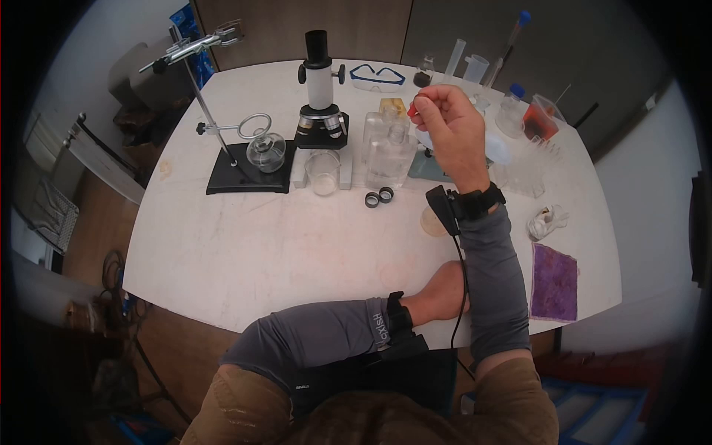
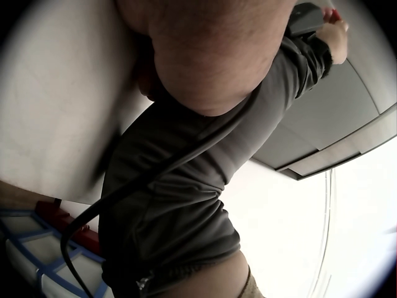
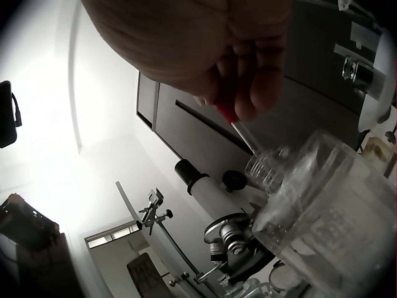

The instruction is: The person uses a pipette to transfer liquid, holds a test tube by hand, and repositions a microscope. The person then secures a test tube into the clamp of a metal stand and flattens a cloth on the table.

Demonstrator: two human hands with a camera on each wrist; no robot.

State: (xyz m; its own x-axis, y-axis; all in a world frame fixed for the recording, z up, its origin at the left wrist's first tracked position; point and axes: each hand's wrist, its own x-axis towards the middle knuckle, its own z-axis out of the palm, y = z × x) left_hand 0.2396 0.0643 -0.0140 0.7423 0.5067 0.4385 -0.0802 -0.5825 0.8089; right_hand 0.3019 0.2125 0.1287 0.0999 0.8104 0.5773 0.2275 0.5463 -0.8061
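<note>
My right hand is raised over the middle of the table, pinching the red rubber bulb of a dropper between thumb and fingers. The dropper's glass tube points down into the threaded neck of a clear bottle. In the head view, that clear bottle stands just left of the hand, holding clear liquid, with a second one close behind it. Low at the table's front edge lies my left hand, passing under the right forearm. Its fingers are hidden by the right sleeve, and the left wrist view shows mostly its heel.
Left of the bottles stand a microscope, a beaker and a ring stand with a glass burner. Two black caps lie in front. Rightward are a test tube rack, a crumpled white cloth and a purple cloth. Goggles lie behind.
</note>
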